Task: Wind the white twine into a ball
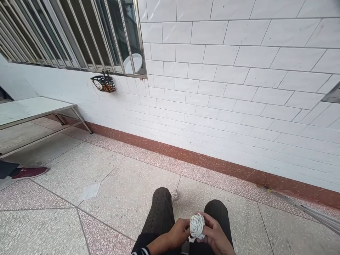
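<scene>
A ball of white cord (197,226), its strands wound and crossed over each other, is held up between my knees. My right hand (214,233) wraps its fingers and thumb around the ball's right side. On the opposite side, my left hand (177,234) is closed, with thumb and fingertips pressed together at the ball's edge. The tips of the left fingers are partly hidden. Beyond my left knee, a whitish strand-covered thing (174,195) shows on the floor, mostly covered by the leg.
A low metal-framed bench (34,106) stands at left, with another person's dark red shoe (30,173) near it. A white paper sheet (90,191) lies on the floor. A black basket (105,84) hangs from the window bars. Pale bristles or strands (305,209) lean by the wall.
</scene>
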### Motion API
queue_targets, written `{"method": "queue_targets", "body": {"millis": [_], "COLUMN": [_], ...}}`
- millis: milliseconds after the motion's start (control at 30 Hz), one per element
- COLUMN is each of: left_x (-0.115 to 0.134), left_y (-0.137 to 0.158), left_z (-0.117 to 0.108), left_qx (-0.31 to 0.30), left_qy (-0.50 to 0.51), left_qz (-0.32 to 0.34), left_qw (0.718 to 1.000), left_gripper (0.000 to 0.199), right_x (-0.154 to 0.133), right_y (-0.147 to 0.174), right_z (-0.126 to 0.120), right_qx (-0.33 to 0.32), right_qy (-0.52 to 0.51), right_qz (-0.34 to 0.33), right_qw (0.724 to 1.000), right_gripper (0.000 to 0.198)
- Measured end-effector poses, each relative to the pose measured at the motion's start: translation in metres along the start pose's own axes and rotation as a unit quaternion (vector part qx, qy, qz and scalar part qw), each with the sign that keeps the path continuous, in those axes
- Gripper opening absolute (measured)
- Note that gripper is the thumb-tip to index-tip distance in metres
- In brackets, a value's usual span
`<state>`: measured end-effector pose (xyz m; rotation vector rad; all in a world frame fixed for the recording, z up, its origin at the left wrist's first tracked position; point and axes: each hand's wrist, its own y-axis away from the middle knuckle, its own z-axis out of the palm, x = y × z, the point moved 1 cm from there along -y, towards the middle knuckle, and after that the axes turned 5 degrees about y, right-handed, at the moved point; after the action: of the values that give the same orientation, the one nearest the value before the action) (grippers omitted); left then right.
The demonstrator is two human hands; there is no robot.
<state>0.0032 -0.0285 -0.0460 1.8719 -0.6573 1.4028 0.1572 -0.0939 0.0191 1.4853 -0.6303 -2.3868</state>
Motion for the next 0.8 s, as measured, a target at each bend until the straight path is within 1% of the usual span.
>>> {"method": "queue_targets", "body": {"millis": [100,167,267,333,367,467,533,600,667,700,800], "left_x": [-0.001,-0.002,0.005,0.016,0.023,0.036,0.038,0.036,0.033,0.031,0.03], "left_y": [-0.007,-0.011,-0.015,-0.019,-0.024,-0.045,-0.065,-0.085,-0.102,-0.108,-0.122], "left_z": [-0.003,-0.007,-0.02,-0.033,-0.04,-0.061,-0.074,-0.087,-0.101,-0.108,-0.131], "left_qx": [0.004,0.009,0.014,0.022,0.031,0.076,0.093,0.086,0.077,0.078,0.088], "left_qy": [-0.025,-0.022,0.001,-0.008,-0.021,-0.065,-0.058,-0.025,-0.017,-0.034,-0.138], "left_qz": [-0.028,-0.034,-0.004,0.028,0.042,0.062,0.049,0.027,0.012,0.012,0.023], "left_qw": [0.999,0.999,1.0,0.999,0.998,0.993,0.993,0.996,0.997,0.996,0.986], "left_gripper": [0.036,0.038,0.042,0.041,0.04,0.033,0.032,0.034,0.033,0.032,0.026], "right_x": [-0.024,-0.042,-0.077,-0.103,-0.114,-0.14,-0.145,-0.144,-0.142,-0.141,-0.147], "right_y": [-0.006,-0.006,0.003,0.015,0.021,0.034,0.038,0.04,0.043,0.045,0.056], "right_z": [0.007,0.012,0.018,0.022,0.024,0.027,0.027,0.025,0.018,0.013,-0.006], "right_qx": [0.023,0.033,0.023,0.009,0.008,0.053,0.075,0.092,0.109,0.117,0.144], "right_qy": [0.02,0.013,-0.007,0.0,0.01,-0.016,-0.028,-0.028,-0.02,-0.013,0.001], "right_qz": [-0.029,-0.047,-0.08,-0.115,-0.117,-0.16,-0.174,-0.176,-0.181,-0.184,-0.205], "right_qw": [0.999,0.998,0.996,0.993,0.993,0.986,0.982,0.98,0.977,0.976,0.968], "right_gripper": [0.046,0.046,0.046,0.048,0.05,0.047,0.047,0.051,0.054,0.055,0.055]}}
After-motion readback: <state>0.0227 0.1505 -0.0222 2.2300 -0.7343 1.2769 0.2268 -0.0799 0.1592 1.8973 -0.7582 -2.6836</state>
